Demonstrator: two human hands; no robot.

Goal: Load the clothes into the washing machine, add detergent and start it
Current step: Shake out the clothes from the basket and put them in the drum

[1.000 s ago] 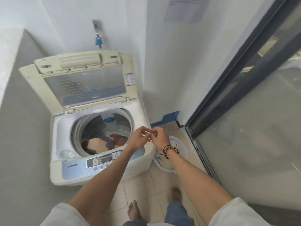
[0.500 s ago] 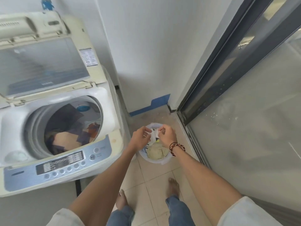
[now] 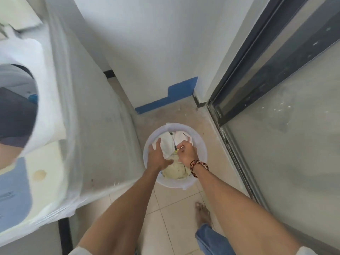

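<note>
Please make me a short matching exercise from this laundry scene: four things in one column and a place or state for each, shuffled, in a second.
Things:
1. left hand
2. right hand
3. white basket
4. washing machine

Places or states:
A. stands on the floor tiles, clothes inside
B. fingers spread on the white cloth
C. at the left, drum open
D. fingers curled, pinching cloth; beaded bracelet at the wrist

Pairs: 1-B, 2-D, 3-A, 4-C

You face a white wall [image 3: 147,43] meeting a pale tiled floor [image 3: 171,205], with a blue skirting strip [image 3: 165,100] along its base. To your right runs a dark-framed sliding glass door [image 3: 285,126], daylit.
</note>
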